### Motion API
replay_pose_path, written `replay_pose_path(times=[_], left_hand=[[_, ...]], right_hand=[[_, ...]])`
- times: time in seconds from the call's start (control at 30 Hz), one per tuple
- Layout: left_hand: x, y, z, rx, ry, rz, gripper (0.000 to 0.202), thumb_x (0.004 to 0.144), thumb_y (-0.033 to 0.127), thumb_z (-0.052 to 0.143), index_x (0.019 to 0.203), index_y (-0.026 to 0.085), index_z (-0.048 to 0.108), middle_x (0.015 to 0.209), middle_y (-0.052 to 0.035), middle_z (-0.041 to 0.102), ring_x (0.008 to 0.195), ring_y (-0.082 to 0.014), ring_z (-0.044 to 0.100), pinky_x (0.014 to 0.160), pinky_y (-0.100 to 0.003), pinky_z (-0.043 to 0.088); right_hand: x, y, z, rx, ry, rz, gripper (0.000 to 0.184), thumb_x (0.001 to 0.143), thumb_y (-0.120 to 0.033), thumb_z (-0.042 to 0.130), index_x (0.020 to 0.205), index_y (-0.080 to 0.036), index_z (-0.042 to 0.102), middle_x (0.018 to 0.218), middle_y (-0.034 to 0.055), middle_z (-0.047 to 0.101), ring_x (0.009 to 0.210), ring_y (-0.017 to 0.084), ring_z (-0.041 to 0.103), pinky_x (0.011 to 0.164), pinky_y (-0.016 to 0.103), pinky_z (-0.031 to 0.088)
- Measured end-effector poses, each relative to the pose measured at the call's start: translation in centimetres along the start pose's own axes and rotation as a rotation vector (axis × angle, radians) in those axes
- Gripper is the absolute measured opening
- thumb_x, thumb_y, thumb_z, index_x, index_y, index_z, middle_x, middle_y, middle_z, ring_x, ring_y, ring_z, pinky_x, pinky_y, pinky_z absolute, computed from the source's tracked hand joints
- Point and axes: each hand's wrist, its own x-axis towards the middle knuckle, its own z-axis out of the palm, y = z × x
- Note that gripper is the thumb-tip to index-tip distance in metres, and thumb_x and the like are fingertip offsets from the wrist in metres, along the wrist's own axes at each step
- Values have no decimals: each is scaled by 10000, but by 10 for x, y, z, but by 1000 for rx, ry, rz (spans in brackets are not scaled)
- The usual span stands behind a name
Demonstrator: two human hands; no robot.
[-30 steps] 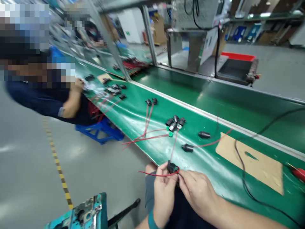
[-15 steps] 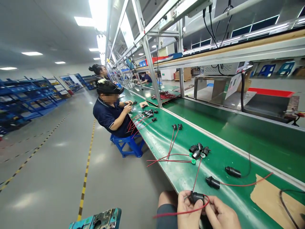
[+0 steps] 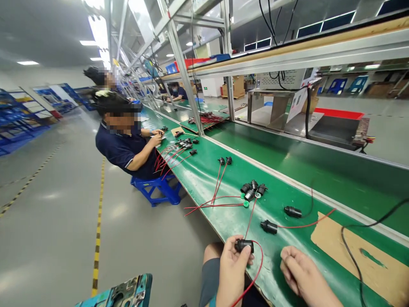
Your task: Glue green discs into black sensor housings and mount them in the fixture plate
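Observation:
Fingers and thumb of my left hand are wrapped round a black cylindrical plastic part at the bench edge. A red wire comes out of its right end and loops down below the hand. To the right, apart from it, my right hand hovers over the green bench with its fingers curled in; whether they pinch something small is hidden. Beyond my hands lie two similar black parts, one with a red wire and one with a dark wire.
Several black parts and red wires with green ends lie farther along the green bench. Brown cardboard with a black cable across it is at right. A co-worker sits on a blue stool at left.
My right hand has moved away to the right from the black part and the red wire. The part stays in my left hand. The view has turned slightly to the right.

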Motion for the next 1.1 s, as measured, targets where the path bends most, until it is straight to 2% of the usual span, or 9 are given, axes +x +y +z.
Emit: replay_pose_path(times=[0.13,0.27,0.37,0.47,0.6,0.7,0.8,0.97,1.1], left_hand=[[6,7,2,143,-57,109,476,709,337,835,1057,186,547,836,-18,617,746,-154,600,694,-257,511],[8,7,8,635,-149,342,299,777,197,689,1064,198,603,1008,-66,606,784,-180,605,708,-303,513],[12,3,8,883,-220,508,335,819,162,602,1152,198,591,1143,-109,591,991,-244,625,840,-373,530],[18,-6,3,1020,-225,530,424,837,193,598,1247,169,495,1066,-109,628,905,-255,657,803,-399,551],[23,-10,2,1253,-244,719,366,850,163,569,1205,142,480,1006,-117,637,914,-284,658,806,-408,554],[31,-6,12,1436,-236,841,247,857,136,554,1101,136,511,959,-124,617,927,-305,634,795,-411,546],[46,-1,26,1573,-194,832,127,883,211,604,967,159,524,880,-102,587,851,-304,613,737,-406,537],[70,6,35,1623,-221,807,283,893,385,681,969,150,542,898,-108,590,850,-302,608,726,-392,531],[87,28,42,1576,-298,846,385,947,455,588,1106,105,570,949,-143,610,893,-314,618,776,-412,532]], right_hand=[[-4,1,-10,203,47,93,586,740,-755,669,768,-198,489,570,-37,555,396,73,438,400,188,265],[-12,-2,11,287,-70,201,593,735,-685,749,985,-166,606,857,77,705,698,165,660,539,225,456],[-15,-7,27,312,-203,176,594,696,-541,838,1072,-138,618,769,38,692,677,132,632,620,224,466],[-9,-12,24,260,-195,223,543,653,-462,832,1016,-123,611,580,-40,604,528,94,548,569,212,424],[1,-29,-16,-141,-199,263,366,772,-368,697,1043,-144,596,554,-79,555,423,89,452,466,219,353],[16,-53,-55,-704,-219,67,174,855,-255,622,987,-163,688,671,-24,656,533,109,543,534,223,397],[41,-74,-86,-1164,-201,-150,164,880,-183,601,916,-198,760,815,25,735,734,165,651,656,248,438],[78,-86,-102,-1384,-71,-309,261,927,-128,519,881,-151,775,923,154,709,973,291,604,837,387,390],[72,-76,-100,-1437,51,-421,289,940,-94,476,1003,-144,754,1017,167,685,1056,298,551,961,456,346]])
